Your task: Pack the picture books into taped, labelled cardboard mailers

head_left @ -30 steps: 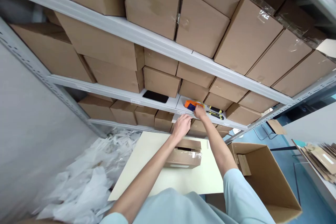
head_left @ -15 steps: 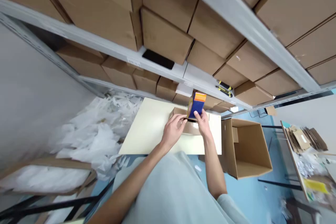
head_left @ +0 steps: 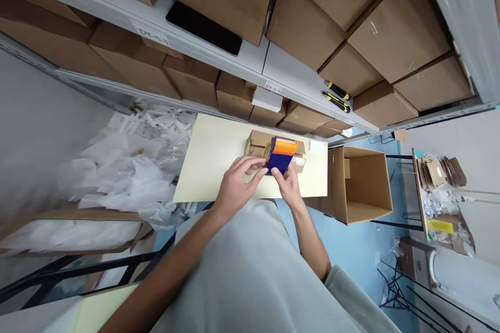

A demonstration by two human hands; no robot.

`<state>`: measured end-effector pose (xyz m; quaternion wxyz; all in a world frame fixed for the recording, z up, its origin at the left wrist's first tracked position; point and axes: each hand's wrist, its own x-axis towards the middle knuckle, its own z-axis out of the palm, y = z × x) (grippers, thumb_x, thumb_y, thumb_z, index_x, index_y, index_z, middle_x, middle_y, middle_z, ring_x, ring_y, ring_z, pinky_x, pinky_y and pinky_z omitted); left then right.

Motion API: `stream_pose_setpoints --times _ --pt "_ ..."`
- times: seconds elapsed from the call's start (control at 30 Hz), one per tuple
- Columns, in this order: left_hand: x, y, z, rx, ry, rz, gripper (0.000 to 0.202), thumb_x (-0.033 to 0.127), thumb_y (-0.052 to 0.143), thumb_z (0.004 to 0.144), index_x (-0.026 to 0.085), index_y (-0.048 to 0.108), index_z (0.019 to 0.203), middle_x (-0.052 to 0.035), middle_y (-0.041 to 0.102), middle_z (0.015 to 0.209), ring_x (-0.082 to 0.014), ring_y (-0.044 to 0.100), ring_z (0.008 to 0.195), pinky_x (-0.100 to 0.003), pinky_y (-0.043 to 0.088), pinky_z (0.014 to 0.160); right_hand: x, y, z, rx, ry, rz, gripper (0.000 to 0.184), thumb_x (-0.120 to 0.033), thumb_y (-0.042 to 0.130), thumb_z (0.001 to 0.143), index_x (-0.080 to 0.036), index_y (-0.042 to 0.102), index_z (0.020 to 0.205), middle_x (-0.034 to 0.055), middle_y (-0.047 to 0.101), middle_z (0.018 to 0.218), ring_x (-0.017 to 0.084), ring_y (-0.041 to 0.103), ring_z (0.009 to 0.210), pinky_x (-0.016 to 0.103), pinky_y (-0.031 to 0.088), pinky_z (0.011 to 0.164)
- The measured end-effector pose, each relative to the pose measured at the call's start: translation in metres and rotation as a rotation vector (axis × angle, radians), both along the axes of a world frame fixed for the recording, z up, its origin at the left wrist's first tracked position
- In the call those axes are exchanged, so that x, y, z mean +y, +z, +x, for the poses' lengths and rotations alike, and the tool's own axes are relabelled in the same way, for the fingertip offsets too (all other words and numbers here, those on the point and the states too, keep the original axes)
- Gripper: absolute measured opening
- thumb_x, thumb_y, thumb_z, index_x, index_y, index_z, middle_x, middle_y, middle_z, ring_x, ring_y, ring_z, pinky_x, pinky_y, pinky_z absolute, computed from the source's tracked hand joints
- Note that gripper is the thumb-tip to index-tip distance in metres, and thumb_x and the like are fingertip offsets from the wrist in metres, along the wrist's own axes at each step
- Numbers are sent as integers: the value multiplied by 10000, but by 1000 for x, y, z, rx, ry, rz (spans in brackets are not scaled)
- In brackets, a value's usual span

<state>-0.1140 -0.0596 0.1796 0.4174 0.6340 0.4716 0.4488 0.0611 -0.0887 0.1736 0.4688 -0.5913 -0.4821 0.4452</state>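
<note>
A blue and orange tape dispenser (head_left: pixel 282 158) with a roll of tape at its left side is tilted up over the worktable (head_left: pixel 213 153). My right hand (head_left: pixel 289 186) is closed around its lower end, thumb on the blue face. From the left, my left hand (head_left: pixel 239 179) has its thumb and fingertips at the dispenser's edge beside the roll; the exact contact there is partly hidden. Just behind the dispenser lies a small brown cardboard box (head_left: pixel 255 139), partly covered by the dispenser and my fingers. Shiny tape shows on the box's right part.
Shelves (head_left: pixel 297 80) packed with cardboard boxes rise behind the table. On a shelf lie a black phone-like slab (head_left: pixel 205 27) and two yellow-black utility knives (head_left: pixel 338 96). A large open carton (head_left: pixel 365 182) stands right; white plastic wrapping (head_left: pixel 133 166) is heaped left.
My view has shifted closer to the table. The tape dispenser has turned to show more of its orange part, and my left hand has moved from the box to the dispenser's side.
</note>
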Motion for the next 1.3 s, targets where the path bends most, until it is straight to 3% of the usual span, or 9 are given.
stream_pose_setpoints --times 0.13,0.27,0.37,0.53,0.7,0.87,1.03,1.13,1.3 --pt "18 29 -22 -37 28 4 471 462 662 1029 200 672 1420 -112 711 1306 -226 702 1081 -372 630 882 -15 6 0 -103 31 7 569 -684 736 982 -212 655 1290 104 777 1194 260 725 1133 408 607 1078" --pt "38 58 -39 23 -110 43 373 479 634 1038 218 756 1275 -89 721 1245 -246 680 1123 -414 616 945 -29 18 11 -232 133 2 463 -583 738 1023 -215 641 1287 98 788 1153 245 753 1045 375 636 968" --pt "47 70 -45 58 -217 48 331 485 648 1023 223 787 1171 -73 729 1149 -265 666 1105 -468 607 981 -32 28 22 -342 205 25 403 -532 733 1040 -219 632 1272 95 788 1121 246 760 989 386 634 934" --pt "53 78 -48 76 -330 21 287 500 668 1012 246 799 1024 -48 729 1028 -274 670 1102 -518 600 1059 -31 39 38 -530 271 138 325 -479 705 1064 -228 647 1263 124 770 1166 276 735 1064 432 622 977" --pt "50 79 -46 120 -352 100 323 487 605 1072 253 792 952 -32 746 966 -246 695 1035 -461 621 1010 -32 44 47 -606 338 234 322 -397 692 1075 -233 625 1344 162 749 1268 319 712 1229 504 612 1065" --pt "44 72 -42 137 -259 232 236 357 613 1095 259 810 1008 -35 802 970 -210 705 935 -365 610 910 -32 46 49 -669 344 276 308 -314 687 1071 -218 598 1350 171 760 1245 328 727 1223 520 641 1032" --pt "44 70 -42 92 -203 316 96 368 749 1034 295 799 997 -2 815 920 -193 712 867 -327 611 810 -32 51 54 -792 395 354 286 -307 652 1073 -228 580 1339 163 775 1201 342 735 1223 572 644 1029" --pt "38 75 -41 85 -171 407 44 282 772 1021 297 771 980 27 807 884 -170 715 819 -314 597 762 -31 60 53 -811 394 428 308 -239 645 1050 -225 568 1348 158 782 1184 337 753 1183 568 657 1000" --pt "14 93 -43 112 -42 649 201 94 771 978 279 760 1058 31 821 944 -149 746 804 -307 618 761 -29 78 50 -803 393 549 358 -180 607 1026 -224 561 1378 135 792 1145 307 785 1073 550 672 966"
